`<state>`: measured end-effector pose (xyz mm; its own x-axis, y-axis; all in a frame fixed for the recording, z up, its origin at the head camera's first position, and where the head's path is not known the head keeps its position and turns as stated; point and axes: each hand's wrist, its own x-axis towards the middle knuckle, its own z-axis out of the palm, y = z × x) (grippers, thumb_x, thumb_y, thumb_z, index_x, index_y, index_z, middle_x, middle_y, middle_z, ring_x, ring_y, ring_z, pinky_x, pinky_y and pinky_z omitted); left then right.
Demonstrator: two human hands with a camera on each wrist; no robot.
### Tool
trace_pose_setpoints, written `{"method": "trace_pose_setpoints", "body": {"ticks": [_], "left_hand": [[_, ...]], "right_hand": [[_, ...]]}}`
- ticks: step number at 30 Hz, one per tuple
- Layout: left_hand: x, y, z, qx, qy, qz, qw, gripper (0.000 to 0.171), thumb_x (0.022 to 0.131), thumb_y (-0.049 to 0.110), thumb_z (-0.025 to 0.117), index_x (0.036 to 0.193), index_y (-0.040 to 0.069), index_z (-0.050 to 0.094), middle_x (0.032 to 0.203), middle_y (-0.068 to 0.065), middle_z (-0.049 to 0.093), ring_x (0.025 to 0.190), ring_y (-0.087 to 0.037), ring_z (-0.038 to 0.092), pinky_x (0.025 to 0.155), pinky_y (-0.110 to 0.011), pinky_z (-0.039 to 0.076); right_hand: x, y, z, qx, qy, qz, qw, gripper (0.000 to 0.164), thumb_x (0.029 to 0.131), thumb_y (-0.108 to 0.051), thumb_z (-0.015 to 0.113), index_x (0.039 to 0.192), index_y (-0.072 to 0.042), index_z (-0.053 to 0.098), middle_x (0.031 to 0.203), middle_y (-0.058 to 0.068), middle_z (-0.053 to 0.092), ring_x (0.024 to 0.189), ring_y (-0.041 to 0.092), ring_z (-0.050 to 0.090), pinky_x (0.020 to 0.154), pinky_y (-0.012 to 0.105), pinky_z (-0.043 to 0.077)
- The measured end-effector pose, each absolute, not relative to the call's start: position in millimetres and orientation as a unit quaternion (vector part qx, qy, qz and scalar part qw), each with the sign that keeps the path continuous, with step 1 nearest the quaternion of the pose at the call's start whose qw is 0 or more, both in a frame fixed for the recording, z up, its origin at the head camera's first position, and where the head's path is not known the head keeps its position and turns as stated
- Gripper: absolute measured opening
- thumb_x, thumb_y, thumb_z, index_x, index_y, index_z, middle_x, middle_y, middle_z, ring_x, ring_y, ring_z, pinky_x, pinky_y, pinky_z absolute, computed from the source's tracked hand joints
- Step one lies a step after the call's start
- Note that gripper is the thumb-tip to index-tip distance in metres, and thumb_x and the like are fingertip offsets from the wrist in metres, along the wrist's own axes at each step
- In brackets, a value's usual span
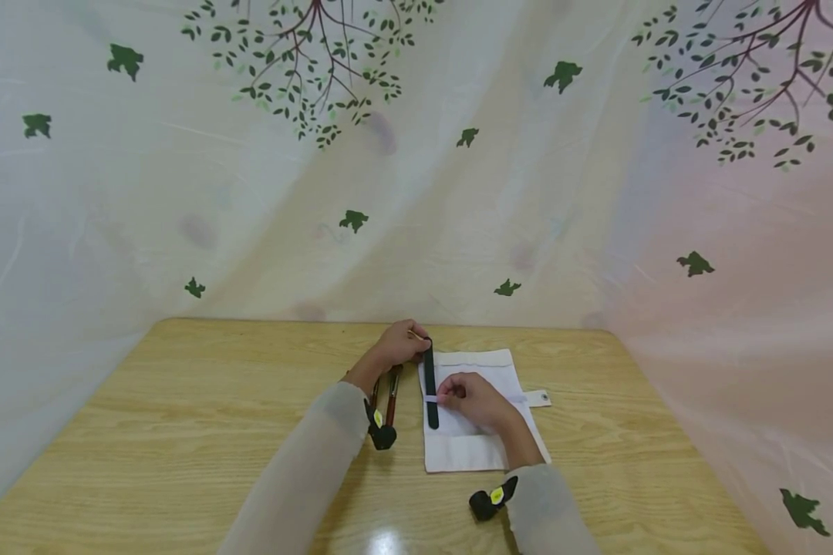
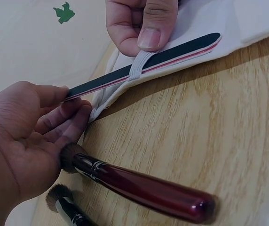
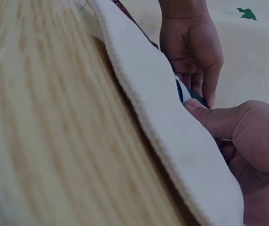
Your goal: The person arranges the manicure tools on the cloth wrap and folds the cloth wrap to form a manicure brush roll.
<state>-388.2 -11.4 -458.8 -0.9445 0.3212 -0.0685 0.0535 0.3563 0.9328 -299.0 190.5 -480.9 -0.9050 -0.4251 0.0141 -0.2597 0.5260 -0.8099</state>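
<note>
A black nail file [image 2: 181, 55] with white and red layers along its edge lies along the left side of a white cloth pouch [image 1: 467, 455], which is spread flat on the table. It passes under a white elastic band [image 2: 135, 69]. My left hand [image 1: 399, 347] pinches the file's far end between thumb and fingers. With thumb and finger, my right hand [image 1: 482, 402] pinches the elastic band beside the file. In the right wrist view, the pouch's raised edge hides much of the file.
Left of the pouch lie a brush with a dark red handle [image 2: 148, 192] and a second brush [image 2: 67, 205], close below my left hand. A strap with a snap [image 1: 538, 398] sticks out from the pouch's right side. A patterned curtain [image 1: 416, 193] hangs behind the wooden table [image 1: 215, 432].
</note>
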Motion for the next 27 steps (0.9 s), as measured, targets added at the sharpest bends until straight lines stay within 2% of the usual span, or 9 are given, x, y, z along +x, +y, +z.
{"method": "trace_pose_setpoints", "body": {"ticks": [10, 17, 27], "left_hand": [[-393.1, -10.4, -464.1, 0.119, 0.813, 0.558, 0.117, 0.014, 0.1, 0.013, 0.067, 0.108, 0.002, 0.062, 0.096, -0.009, 0.071, 0.077, -0.016, 0.067, 0.064, -0.026, 0.05], [-394.1, -11.4, -463.9, 0.144, 0.827, 0.532, 0.109, 0.011, 0.098, 0.011, 0.068, 0.102, 0.001, 0.071, 0.093, -0.006, 0.071, 0.076, -0.015, 0.065, 0.062, -0.026, 0.048], [-393.8, -13.8, -461.4, 0.151, 0.837, 0.51, 0.129, 0.013, 0.099, 0.016, 0.069, 0.101, 0.004, 0.071, 0.092, -0.005, 0.071, 0.079, -0.016, 0.066, 0.064, -0.027, 0.048]], "right_hand": [[-299.6, 191.8, -483.7, -0.193, 0.868, -0.449, 0.092, 0.006, 0.1, -0.009, 0.067, 0.095, -0.008, 0.07, 0.086, -0.002, 0.064, 0.081, 0.014, 0.056, 0.075, 0.027, 0.045], [-299.6, 191.2, -482.2, -0.181, 0.87, -0.449, 0.094, 0.006, 0.099, -0.011, 0.068, 0.096, -0.007, 0.07, 0.087, 0.0, 0.064, 0.082, 0.015, 0.055, 0.076, 0.029, 0.045], [-299.6, 189.9, -482.2, -0.178, 0.867, -0.456, 0.097, 0.007, 0.099, -0.011, 0.068, 0.096, -0.005, 0.069, 0.086, 0.0, 0.063, 0.083, 0.015, 0.055, 0.078, 0.031, 0.045]]}}
